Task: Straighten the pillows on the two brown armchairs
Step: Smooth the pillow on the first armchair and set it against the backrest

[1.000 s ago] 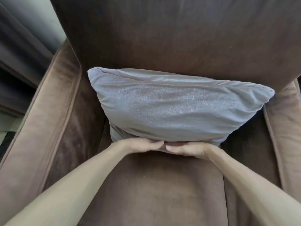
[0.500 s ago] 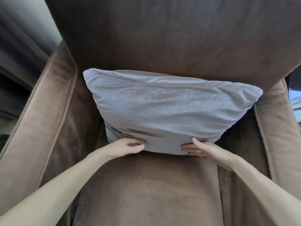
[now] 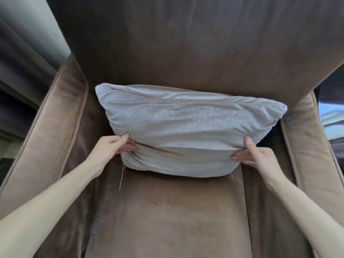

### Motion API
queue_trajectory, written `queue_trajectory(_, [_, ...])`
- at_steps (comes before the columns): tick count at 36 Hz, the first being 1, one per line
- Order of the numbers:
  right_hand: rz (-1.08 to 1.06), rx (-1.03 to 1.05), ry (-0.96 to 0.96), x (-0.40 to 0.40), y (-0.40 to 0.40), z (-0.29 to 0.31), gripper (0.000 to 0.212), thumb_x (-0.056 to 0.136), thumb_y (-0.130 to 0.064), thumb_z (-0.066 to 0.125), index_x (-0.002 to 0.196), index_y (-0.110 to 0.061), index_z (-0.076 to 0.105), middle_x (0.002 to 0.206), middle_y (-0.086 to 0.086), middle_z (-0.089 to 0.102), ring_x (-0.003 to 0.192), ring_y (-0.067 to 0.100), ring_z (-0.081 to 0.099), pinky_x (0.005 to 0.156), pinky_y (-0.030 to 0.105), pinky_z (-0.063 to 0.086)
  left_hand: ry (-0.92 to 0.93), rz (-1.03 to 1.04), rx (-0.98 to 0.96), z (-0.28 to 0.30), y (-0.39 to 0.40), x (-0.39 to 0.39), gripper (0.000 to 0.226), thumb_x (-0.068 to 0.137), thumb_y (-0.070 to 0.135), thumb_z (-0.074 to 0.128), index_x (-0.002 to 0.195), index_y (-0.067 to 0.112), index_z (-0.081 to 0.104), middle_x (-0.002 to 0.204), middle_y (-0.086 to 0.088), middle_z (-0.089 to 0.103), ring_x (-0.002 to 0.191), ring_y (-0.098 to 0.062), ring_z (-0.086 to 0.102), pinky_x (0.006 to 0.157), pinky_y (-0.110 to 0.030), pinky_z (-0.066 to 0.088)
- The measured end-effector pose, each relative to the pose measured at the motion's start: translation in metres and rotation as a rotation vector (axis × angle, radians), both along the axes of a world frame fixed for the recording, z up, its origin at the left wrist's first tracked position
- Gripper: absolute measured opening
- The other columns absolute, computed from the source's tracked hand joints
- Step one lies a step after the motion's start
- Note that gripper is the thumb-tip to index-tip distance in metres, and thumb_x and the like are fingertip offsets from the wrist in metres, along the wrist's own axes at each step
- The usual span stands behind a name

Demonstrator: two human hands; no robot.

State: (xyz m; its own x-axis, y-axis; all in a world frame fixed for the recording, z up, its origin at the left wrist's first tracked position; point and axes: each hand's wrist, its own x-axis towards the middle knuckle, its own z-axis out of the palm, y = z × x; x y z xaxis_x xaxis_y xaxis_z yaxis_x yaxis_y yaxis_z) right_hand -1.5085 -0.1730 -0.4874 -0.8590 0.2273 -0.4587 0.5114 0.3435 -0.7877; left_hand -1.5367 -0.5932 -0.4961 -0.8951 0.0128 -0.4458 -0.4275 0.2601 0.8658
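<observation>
A grey pillow point(image 3: 189, 127) leans against the backrest of a brown armchair point(image 3: 167, 216), its lower edge resting on the seat cushion. My left hand point(image 3: 111, 148) pinches the pillow's lower left side, thumb on the front and fingers tucked into a fold. My right hand point(image 3: 255, 155) grips the lower right side the same way. A loose thread hangs from the pillow's bottom left corner onto the seat. Only this one armchair is in view.
Padded armrests, the left one point(image 3: 46, 138) and the right one point(image 3: 305, 146), flank the seat. Dark curtains point(image 3: 22, 53) hang at the far left. A glossy dark surface point(image 3: 333, 116) shows past the right armrest.
Both hands have slid apart from the middle of the pillow's bottom edge to its lower left and right sides. The pillow now sits lower and more evenly on the seat.
</observation>
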Motion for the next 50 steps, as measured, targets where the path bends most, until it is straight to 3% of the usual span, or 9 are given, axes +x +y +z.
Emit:
queue_trajectory(3, [0.094, 0.827, 0.529, 0.013, -0.011, 0.006, 0.056, 0.102, -0.053, 0.046, 0.067, -0.013, 0.066, 0.065, 0.004, 0.066, 0.069, 0.035, 0.064, 0.069, 0.044, 0.046, 0.444, 0.113, -0.588, 0.015, 0.016, 0.011, 0.025, 0.09, 0.036, 0.064, 0.073, 0.019, 0.071, 0.068, 0.002, 0.071, 0.072, -0.027, 0.068, 0.073, -0.03, 0.047])
queue_trajectory(6, [0.312, 1.013, 0.955, 0.01, -0.06, 0.028, 0.025, 0.1, -0.029, 0.06, 0.1, -0.007, 0.07, 0.109, 0.012, 0.071, 0.1, 0.035, 0.063, 0.083, 0.049, 0.044, 0.94, -0.035, -0.874, 0.043, 0.067, 0.019, 0.026, 0.096, 0.03, 0.056, 0.106, 0.012, 0.07, 0.108, -0.005, 0.07, 0.101, -0.027, 0.063, 0.088, -0.038, 0.043])
queue_trajectory(10, [0.632, 1.139, 0.867, -0.016, -0.112, 0.023, 0.076, 0.097, -0.047, 0.056, 0.157, -0.007, 0.033, 0.166, 0.015, 0.027, 0.153, 0.031, 0.029, 0.117, 0.066, 0.025, 1.01, -0.495, -1.091, 0.031, 0.11, -0.003, 0.073, 0.098, 0.061, 0.04, 0.155, 0.016, 0.03, 0.163, -0.01, 0.025, 0.151, -0.029, 0.024, 0.119, -0.058, 0.019])
queue_trajectory(12, [0.756, 1.24, 0.744, -0.031, -0.105, 0.01, 0.093, 0.095, -0.06, 0.053, 0.162, -0.009, 0.015, 0.171, 0.013, 0.011, 0.158, 0.029, 0.012, 0.121, 0.066, 0.015, 0.945, -0.628, -1.23, 0.015, 0.101, -0.023, 0.083, 0.094, 0.07, 0.037, 0.159, 0.021, 0.016, 0.167, -0.009, 0.012, 0.153, -0.031, 0.012, 0.12, -0.062, 0.013])
queue_trajectory(17, [0.838, 1.335, 0.575, -0.052, -0.04, 0.008, 0.096, 0.09, -0.079, 0.036, 0.164, -0.024, 0.01, 0.172, 0.008, 0.002, 0.159, 0.026, 0.002, 0.125, 0.06, 0.008, 0.894, -0.721, -1.429, 0.01, 0.039, -0.059, 0.083, 0.09, 0.077, 0.025, 0.159, 0.033, 0.009, 0.168, -0.004, 0.005, 0.155, -0.03, 0.004, 0.12, -0.062, 0.009])
queue_trajectory(25, [0.77, 1.32, 0.507, -0.034, 0.007, 0.023, 0.088, 0.091, -0.073, 0.029, 0.162, -0.02, 0.025, 0.172, 0.006, 0.014, 0.157, 0.026, 0.016, 0.122, 0.062, 0.015, 0.752, -0.681, -1.431, 0.031, -0.006, -0.056, 0.076, 0.092, 0.07, 0.021, 0.157, 0.031, 0.02, 0.166, -0.009, 0.018, 0.152, -0.033, 0.019, 0.118, -0.058, 0.019])
queue_trajectory(32, [0.59, 1.175, 0.429, -0.009, -0.025, 0.067, 0.07, 0.099, -0.061, 0.025, 0.156, -0.023, 0.04, 0.162, 0.005, 0.04, 0.149, 0.027, 0.038, 0.113, 0.057, 0.034, 0.671, -0.448, -1.25, 0.071, 0.013, -0.018, 0.056, 0.102, 0.044, 0.028, 0.154, 0.023, 0.034, 0.159, -0.003, 0.037, 0.148, -0.027, 0.032, 0.117, -0.047, 0.028])
queue_trajectory(38, [0.445, 1.083, 0.457, 0.016, -0.057, 0.132, 0.065, 0.097, -0.06, 0.034, 0.152, -0.026, 0.046, 0.157, 0.007, 0.047, 0.146, 0.027, 0.043, 0.113, 0.058, 0.034, 0.645, -0.36, -1.159, 0.132, 0.041, 0.021, 0.053, 0.102, 0.044, 0.032, 0.153, 0.031, 0.036, 0.161, 0.0, 0.034, 0.149, -0.025, 0.03, 0.118, -0.047, 0.028])
queue_trajectory(50, [0.364, 0.921, 0.51, 0.146, -0.103, 0.298, 0.068, 0.098, -0.063, 0.039, 0.16, -0.038, 0.025, 0.171, 0.002, 0.012, 0.158, 0.026, 0.013, 0.122, 0.063, 0.015, 0.608, -0.337, -1.086, 0.292, 0.078, 0.16, 0.062, 0.101, 0.051, 0.026, 0.158, 0.032, 0.012, 0.169, 0.001, 0.005, 0.155, -0.027, 0.004, 0.121, -0.06, 0.004])
